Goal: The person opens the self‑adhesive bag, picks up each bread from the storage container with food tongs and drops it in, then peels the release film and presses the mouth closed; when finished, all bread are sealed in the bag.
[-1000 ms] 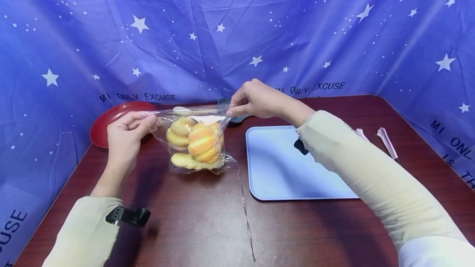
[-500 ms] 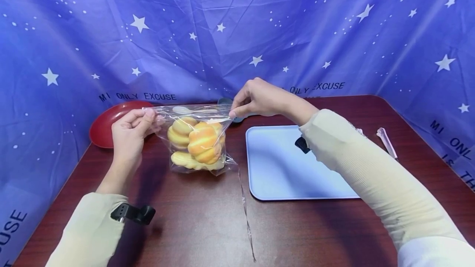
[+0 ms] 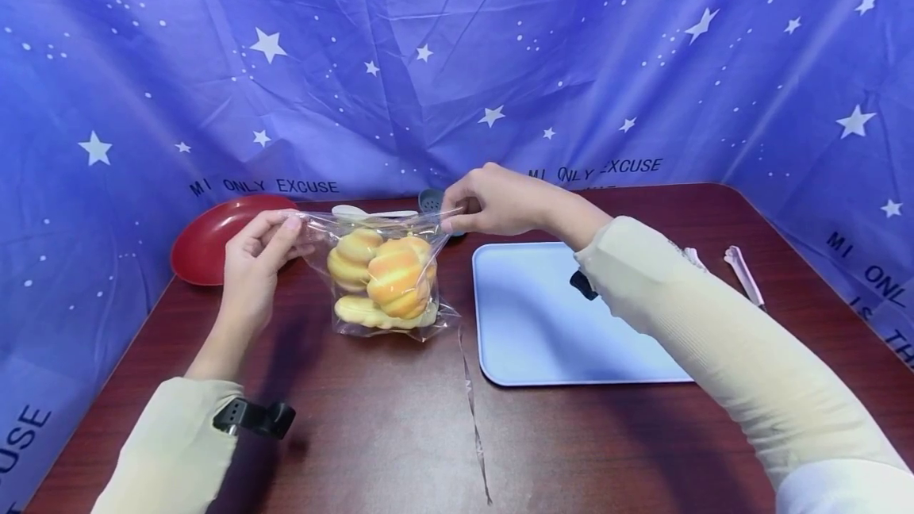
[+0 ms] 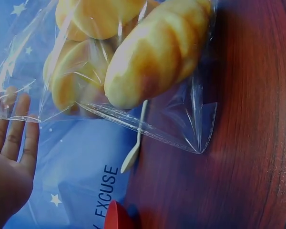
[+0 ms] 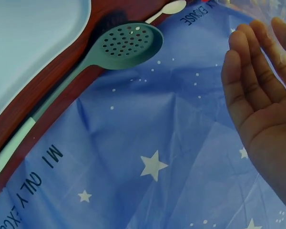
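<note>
A clear plastic bag [image 3: 447, 316] stands upright on the table with several bread pieces inside. Through its film show an orange ridged roll [image 3: 398, 280], a rounder yellow one [image 3: 348, 262] and a long pale piece [image 3: 374, 312] at the bottom. My left hand [image 3: 251, 260] pinches the bag's upper left corner between thumb and fingers. At the opposite upper corner, the thumb and fingers of my right hand [image 3: 500, 198] pinch the film. Up close in the left wrist view, a golden twisted bread [image 4: 157, 57] lies against the bag's lower seam.
A light blue tray [image 3: 571, 324] lies to the right, and a red dish [image 3: 224, 240] sits back left. Behind the bag are a white spoon [image 3: 350, 212] and a grey-green skimmer [image 5: 126, 47]. A thin plastic strip [image 3: 469, 403] trails in front; a pale pink handle [image 3: 744, 272] lies far right.
My left hand has moved slightly right, and the bag's top hangs looser. The bag and breads have shifted a little right. My right hand keeps nearly the same place.
</note>
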`<move>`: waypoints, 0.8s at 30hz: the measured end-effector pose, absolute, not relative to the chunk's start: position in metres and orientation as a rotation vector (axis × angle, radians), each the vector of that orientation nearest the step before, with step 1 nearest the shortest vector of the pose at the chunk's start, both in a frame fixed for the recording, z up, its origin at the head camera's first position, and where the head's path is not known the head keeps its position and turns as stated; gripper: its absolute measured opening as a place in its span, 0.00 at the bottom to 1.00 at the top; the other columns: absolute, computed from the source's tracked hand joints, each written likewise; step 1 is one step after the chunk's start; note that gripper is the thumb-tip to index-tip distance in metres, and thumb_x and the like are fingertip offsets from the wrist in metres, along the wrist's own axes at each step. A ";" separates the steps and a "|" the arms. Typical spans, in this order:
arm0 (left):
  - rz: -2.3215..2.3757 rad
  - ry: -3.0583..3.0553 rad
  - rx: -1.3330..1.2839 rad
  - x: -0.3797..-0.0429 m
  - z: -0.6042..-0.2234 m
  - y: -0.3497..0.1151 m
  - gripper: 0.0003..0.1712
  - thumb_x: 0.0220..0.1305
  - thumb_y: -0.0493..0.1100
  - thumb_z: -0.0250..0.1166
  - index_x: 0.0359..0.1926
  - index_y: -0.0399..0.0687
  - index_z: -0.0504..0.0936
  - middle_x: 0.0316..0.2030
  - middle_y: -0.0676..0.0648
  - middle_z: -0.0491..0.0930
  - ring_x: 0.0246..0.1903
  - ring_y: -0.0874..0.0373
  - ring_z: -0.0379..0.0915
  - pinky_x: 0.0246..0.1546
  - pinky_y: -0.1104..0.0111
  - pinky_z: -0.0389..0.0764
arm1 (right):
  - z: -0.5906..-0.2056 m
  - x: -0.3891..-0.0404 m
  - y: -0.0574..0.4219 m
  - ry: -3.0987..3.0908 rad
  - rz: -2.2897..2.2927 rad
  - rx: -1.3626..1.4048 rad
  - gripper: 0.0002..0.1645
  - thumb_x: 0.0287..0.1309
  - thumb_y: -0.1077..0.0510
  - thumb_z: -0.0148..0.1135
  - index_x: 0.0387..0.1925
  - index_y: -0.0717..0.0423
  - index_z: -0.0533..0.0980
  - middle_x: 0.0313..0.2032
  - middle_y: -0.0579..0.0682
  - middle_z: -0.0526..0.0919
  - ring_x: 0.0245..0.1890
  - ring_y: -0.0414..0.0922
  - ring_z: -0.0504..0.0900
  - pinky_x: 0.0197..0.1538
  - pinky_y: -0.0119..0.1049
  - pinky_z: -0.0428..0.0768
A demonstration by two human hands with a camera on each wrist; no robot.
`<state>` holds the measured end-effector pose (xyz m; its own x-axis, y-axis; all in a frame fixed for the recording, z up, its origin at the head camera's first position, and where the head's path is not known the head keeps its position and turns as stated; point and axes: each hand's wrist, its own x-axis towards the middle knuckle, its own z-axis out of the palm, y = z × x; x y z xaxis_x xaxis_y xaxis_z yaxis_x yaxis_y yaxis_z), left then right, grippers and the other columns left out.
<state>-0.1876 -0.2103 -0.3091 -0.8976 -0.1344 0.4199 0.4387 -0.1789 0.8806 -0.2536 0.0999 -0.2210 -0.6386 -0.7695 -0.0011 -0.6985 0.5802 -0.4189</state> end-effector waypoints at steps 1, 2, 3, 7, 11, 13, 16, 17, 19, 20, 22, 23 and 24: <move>-2.127 -1.733 -0.354 -0.187 -0.309 -0.211 0.10 0.70 0.27 0.61 0.44 0.41 0.85 0.32 0.50 0.88 0.31 0.61 0.85 0.37 0.72 0.85 | -0.221 -0.252 0.099 2.626 -0.567 -1.249 0.07 0.69 0.52 0.66 0.36 0.48 0.85 0.25 0.42 0.81 0.23 0.39 0.71 0.34 0.36 0.73; -2.120 -1.748 -0.353 -0.187 -0.309 -0.211 0.11 0.68 0.26 0.62 0.46 0.40 0.85 0.32 0.50 0.87 0.30 0.61 0.85 0.36 0.72 0.85 | -0.222 -0.251 0.098 2.627 -0.562 -1.271 0.07 0.68 0.52 0.66 0.39 0.49 0.85 0.27 0.42 0.83 0.24 0.40 0.73 0.35 0.37 0.74; -2.112 -1.762 -0.351 -0.187 -0.309 -0.211 0.12 0.67 0.25 0.63 0.46 0.39 0.85 0.32 0.50 0.87 0.29 0.61 0.84 0.36 0.73 0.85 | -0.222 -0.249 0.097 2.631 -0.563 -1.293 0.09 0.68 0.51 0.67 0.43 0.50 0.85 0.31 0.43 0.84 0.26 0.42 0.75 0.36 0.39 0.75; -2.062 -1.790 -0.317 -0.186 -0.309 -0.210 0.10 0.62 0.25 0.68 0.42 0.38 0.86 0.28 0.49 0.87 0.25 0.61 0.81 0.32 0.74 0.84 | -0.222 -0.242 0.086 2.702 -0.537 -1.362 0.22 0.66 0.46 0.68 0.56 0.51 0.81 0.45 0.47 0.84 0.43 0.45 0.81 0.50 0.43 0.79; -2.057 -1.754 -0.303 -0.186 -0.309 -0.206 0.05 0.62 0.27 0.70 0.36 0.39 0.86 0.28 0.49 0.87 0.25 0.61 0.82 0.32 0.73 0.84 | -0.221 -0.238 0.069 2.797 -0.467 -1.416 0.18 0.68 0.44 0.65 0.50 0.50 0.84 0.44 0.46 0.84 0.46 0.44 0.82 0.53 0.43 0.78; -2.066 -1.726 -0.292 -0.186 -0.309 -0.205 0.05 0.62 0.27 0.70 0.35 0.39 0.86 0.28 0.49 0.87 0.26 0.61 0.82 0.32 0.73 0.84 | -0.221 -0.238 0.062 2.838 -0.460 -1.420 0.15 0.69 0.44 0.63 0.43 0.49 0.86 0.38 0.43 0.85 0.39 0.42 0.82 0.47 0.42 0.80; -2.070 -1.709 -0.266 -0.186 -0.309 -0.205 0.06 0.64 0.27 0.68 0.35 0.41 0.86 0.28 0.49 0.87 0.26 0.61 0.83 0.32 0.73 0.84 | -0.220 -0.240 0.055 2.879 -0.505 -1.378 0.16 0.72 0.45 0.61 0.35 0.47 0.87 0.30 0.41 0.84 0.30 0.40 0.78 0.38 0.41 0.78; -2.073 -1.707 -0.259 -0.186 -0.309 -0.205 0.07 0.64 0.26 0.67 0.35 0.41 0.86 0.28 0.48 0.88 0.26 0.61 0.83 0.31 0.73 0.84 | -0.220 -0.242 0.055 2.882 -0.540 -1.356 0.16 0.72 0.45 0.60 0.34 0.47 0.87 0.28 0.41 0.84 0.28 0.40 0.76 0.37 0.40 0.77; -2.085 -1.709 -0.246 -0.186 -0.308 -0.205 0.08 0.65 0.26 0.66 0.35 0.42 0.87 0.27 0.49 0.88 0.26 0.61 0.83 0.31 0.74 0.83 | -0.220 -0.245 0.054 2.867 -0.609 -1.316 0.17 0.73 0.46 0.60 0.32 0.48 0.87 0.26 0.42 0.83 0.26 0.41 0.75 0.37 0.39 0.76; -2.088 -1.713 -0.242 -0.187 -0.308 -0.205 0.09 0.65 0.26 0.66 0.34 0.42 0.87 0.27 0.49 0.88 0.26 0.62 0.84 0.31 0.74 0.83 | -0.220 -0.247 0.054 2.848 -0.644 -1.304 0.17 0.73 0.47 0.60 0.32 0.49 0.87 0.25 0.42 0.84 0.26 0.40 0.76 0.37 0.38 0.76; -2.107 -1.709 -0.238 -0.187 -0.307 -0.206 0.10 0.65 0.26 0.65 0.35 0.43 0.87 0.27 0.49 0.88 0.26 0.62 0.83 0.31 0.74 0.83 | -0.221 -0.250 0.054 2.808 -0.703 -1.291 0.17 0.73 0.48 0.60 0.31 0.51 0.87 0.25 0.43 0.85 0.26 0.40 0.79 0.38 0.36 0.76; -2.116 -1.705 -0.236 -0.187 -0.307 -0.206 0.10 0.66 0.26 0.65 0.35 0.44 0.87 0.27 0.49 0.88 0.26 0.62 0.83 0.31 0.74 0.83 | -0.221 -0.252 0.054 2.785 -0.729 -1.287 0.17 0.73 0.49 0.61 0.31 0.51 0.86 0.25 0.44 0.86 0.26 0.41 0.80 0.39 0.36 0.77; -2.123 -1.700 -0.235 -0.188 -0.307 -0.206 0.11 0.66 0.26 0.65 0.35 0.44 0.87 0.27 0.49 0.88 0.26 0.62 0.83 0.31 0.74 0.83 | -0.222 -0.253 0.055 2.763 -0.754 -1.284 0.17 0.72 0.49 0.61 0.31 0.51 0.87 0.25 0.45 0.87 0.27 0.41 0.81 0.39 0.36 0.77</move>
